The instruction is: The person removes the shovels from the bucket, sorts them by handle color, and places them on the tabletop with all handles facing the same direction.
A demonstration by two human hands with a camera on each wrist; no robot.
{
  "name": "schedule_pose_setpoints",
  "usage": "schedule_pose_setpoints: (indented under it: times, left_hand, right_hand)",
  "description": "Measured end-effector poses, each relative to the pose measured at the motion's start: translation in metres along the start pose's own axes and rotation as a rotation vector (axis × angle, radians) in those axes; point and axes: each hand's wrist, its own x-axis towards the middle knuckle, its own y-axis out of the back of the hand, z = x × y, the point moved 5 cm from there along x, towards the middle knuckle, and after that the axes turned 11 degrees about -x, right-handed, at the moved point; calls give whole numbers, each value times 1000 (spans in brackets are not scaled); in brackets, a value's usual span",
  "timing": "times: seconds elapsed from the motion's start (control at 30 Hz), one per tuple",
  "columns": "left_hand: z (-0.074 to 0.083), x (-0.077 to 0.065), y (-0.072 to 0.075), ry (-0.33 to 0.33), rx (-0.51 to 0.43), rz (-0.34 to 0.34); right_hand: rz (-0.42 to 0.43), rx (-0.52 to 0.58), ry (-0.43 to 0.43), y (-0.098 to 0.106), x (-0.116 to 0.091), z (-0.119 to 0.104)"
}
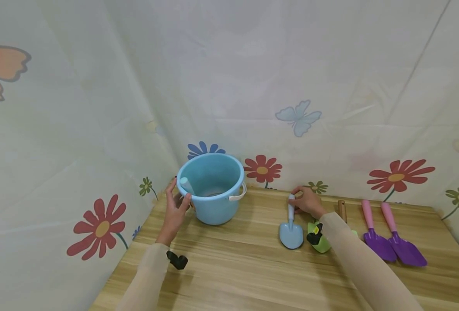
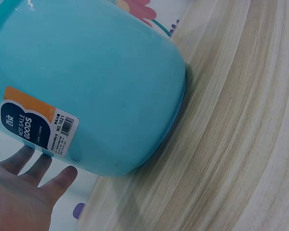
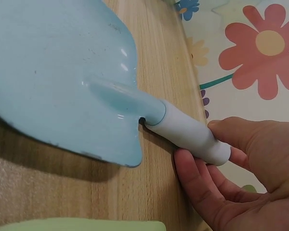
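A light-blue bucket (image 1: pixel 217 209) stands upright on the wooden table. My left hand (image 1: pixel 175 215) touches its left side, thumb near the rim. In the left wrist view the fingers (image 2: pixel 41 168) are spread and fairly straight beside the bucket's label (image 2: pixel 36 122). Inside the bucket, a pale-blue handle (image 1: pixel 186 185) leans against the left wall; its lower part is hidden. My right hand (image 1: pixel 308 202) pinches the whitish handle of a light-blue garden trowel (image 1: pixel 291 235) between thumb and fingers. In the right wrist view the trowel's blade (image 3: pixel 62 82) lies low over the table.
A green trowel (image 1: pixel 322 245) lies partly under my right forearm, near a brown wooden handle (image 1: pixel 342 211). Two purple trowels (image 1: pixel 408 250) with pink handles lie farther right. A flower-printed curtain (image 1: pixel 229 77) rises behind the table (image 1: pixel 229 276).
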Motion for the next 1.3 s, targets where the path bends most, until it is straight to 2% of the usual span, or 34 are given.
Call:
schedule_pose_setpoints:
  times: [0.03, 0.23, 0.7, 0.97, 1.3]
  left_hand:
    - [-4, 1, 1, -4, 1, 3]
    - [-3, 1, 1, -1, -6, -5]
    - [-7, 1, 4, -1, 43, 17]
    - [-8, 1, 4, -5, 51, 15]
    - [-4, 0, 4, 5, 33, 6]
  right_hand:
    - [0, -2, -1, 0, 0, 0]
    - [1, -10, -2, 1, -2, -2]
    - [-1, -12, -5, 1, -4, -4]
    - [-50, 31, 33, 5, -3, -8]
    - [-37, -136, 79, 20, -10, -25]
